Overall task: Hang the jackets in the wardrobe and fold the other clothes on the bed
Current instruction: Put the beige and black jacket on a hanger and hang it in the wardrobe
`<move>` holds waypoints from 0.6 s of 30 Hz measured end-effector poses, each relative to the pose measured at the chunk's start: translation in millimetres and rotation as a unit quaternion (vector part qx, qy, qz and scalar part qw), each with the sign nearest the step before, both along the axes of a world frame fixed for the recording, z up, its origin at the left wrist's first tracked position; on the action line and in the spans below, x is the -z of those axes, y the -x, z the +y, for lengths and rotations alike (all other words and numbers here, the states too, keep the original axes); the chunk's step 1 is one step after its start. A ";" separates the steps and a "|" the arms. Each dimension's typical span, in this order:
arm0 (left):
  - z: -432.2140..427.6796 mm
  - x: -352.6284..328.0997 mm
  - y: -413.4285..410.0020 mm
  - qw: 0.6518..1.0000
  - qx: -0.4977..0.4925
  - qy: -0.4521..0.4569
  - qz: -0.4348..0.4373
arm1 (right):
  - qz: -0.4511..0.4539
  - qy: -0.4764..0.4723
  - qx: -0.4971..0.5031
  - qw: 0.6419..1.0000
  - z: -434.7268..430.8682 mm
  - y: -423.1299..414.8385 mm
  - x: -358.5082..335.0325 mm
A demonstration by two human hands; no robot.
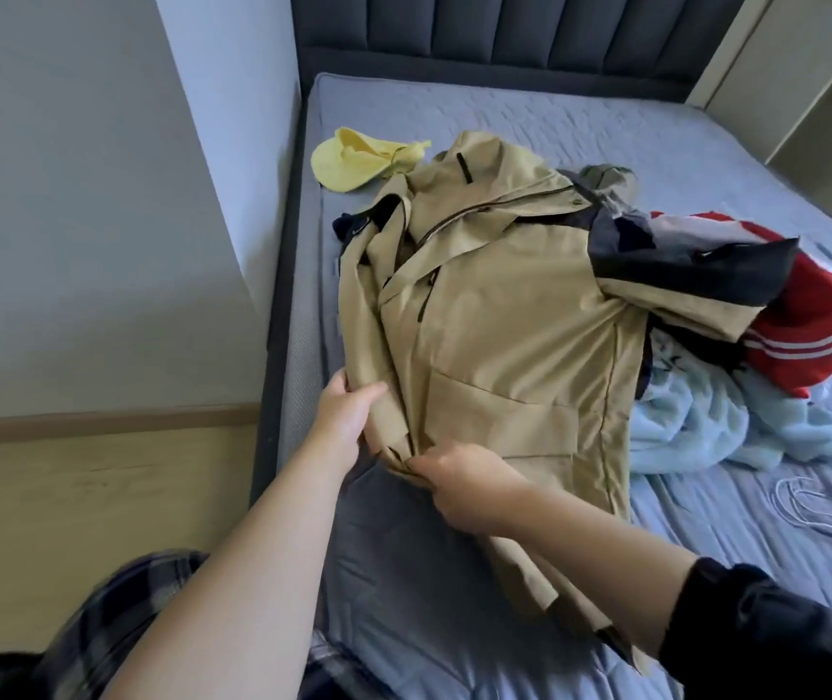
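Head view: left hand [340, 424] and right hand [459, 479] pinch the beige jacket [504, 325] near hem; its long axis runs far.

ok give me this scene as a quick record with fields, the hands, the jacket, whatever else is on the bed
left hand: grips the side edge of the tan jacket
right hand: pinches the jacket's hem, close to the left hand
tan jacket: spread on the bed, not yet hung
yellow hat: on the bed beside the jacket's collar
other clothes: red garment and light blue garment, heaped and unfolded at the jacket's right
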State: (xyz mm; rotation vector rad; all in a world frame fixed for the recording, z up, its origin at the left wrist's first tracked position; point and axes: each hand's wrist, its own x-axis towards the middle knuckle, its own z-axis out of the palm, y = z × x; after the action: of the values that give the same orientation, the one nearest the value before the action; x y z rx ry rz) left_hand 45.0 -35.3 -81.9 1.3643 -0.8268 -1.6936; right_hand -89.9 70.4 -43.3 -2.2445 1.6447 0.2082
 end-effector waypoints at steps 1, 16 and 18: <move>0.3 0.9 -3.1 1.000 -0.012 0.006 -0.018 | -0.011 0.013 -0.006 1.000 2.1 -1.2 -2.4; 13.2 -9.0 -34.5 0.986 0.153 -0.044 -0.047 | -0.023 0.163 0.253 0.953 -72.1 47.3 -7.0; 11.2 0.3 -33.2 0.984 0.142 -0.084 -0.067 | -0.013 0.113 0.233 0.966 -65.6 48.3 8.0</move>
State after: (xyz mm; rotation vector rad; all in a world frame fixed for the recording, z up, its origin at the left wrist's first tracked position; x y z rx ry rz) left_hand 78.2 -24.1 -82.2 1.5456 -1.0138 -1.9423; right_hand -138.3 4.8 -51.3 -1.9197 2.2145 -0.1357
